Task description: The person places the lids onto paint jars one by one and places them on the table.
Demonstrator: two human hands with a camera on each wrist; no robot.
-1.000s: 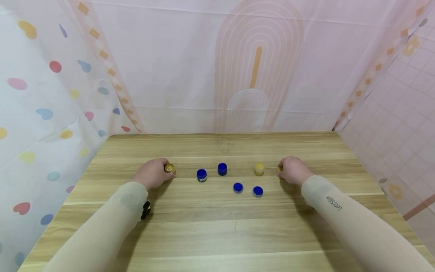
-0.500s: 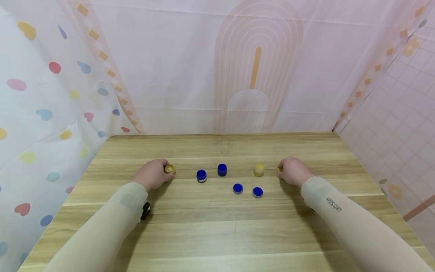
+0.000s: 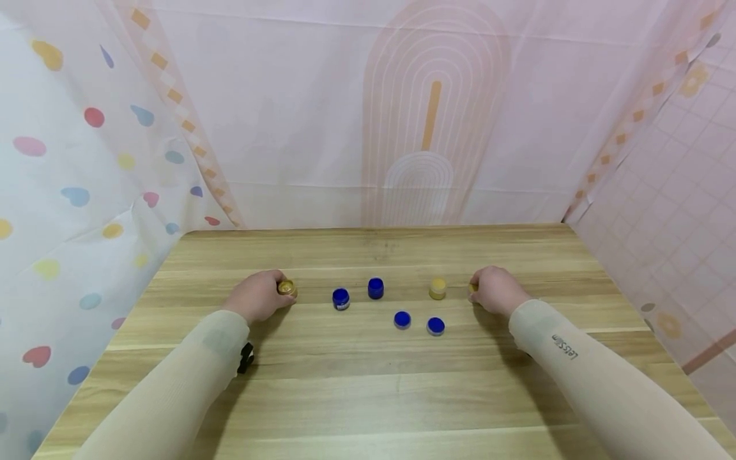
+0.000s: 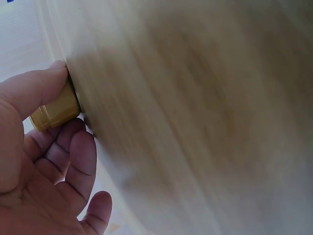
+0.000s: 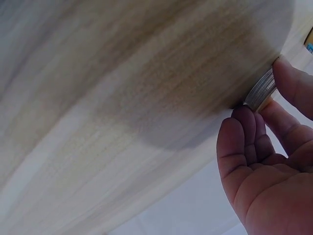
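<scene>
At the left of the table, my left hand [image 3: 259, 296] grips a small gold paint jar [image 3: 287, 289], which stands on the wood. Thumb and fingers sit on either side of the jar's gold wall [image 4: 58, 108] in the left wrist view. Over on the right, my right hand [image 3: 498, 289] pinches a flat round lid [image 5: 261, 90] with a ridged rim at the tabletop. Only a yellow sliver of this lid [image 3: 473, 287] shows in the head view. A yellow paint jar [image 3: 437, 289] stands just left of the right hand.
Two blue paint jars [image 3: 341, 299] [image 3: 375, 288] stand between the hands on the wooden table [image 3: 368, 396]. Nearer to me lie two blue lids [image 3: 402, 320] [image 3: 436, 326]. Patterned cloth [image 3: 287, 128] hangs behind the table and along both sides.
</scene>
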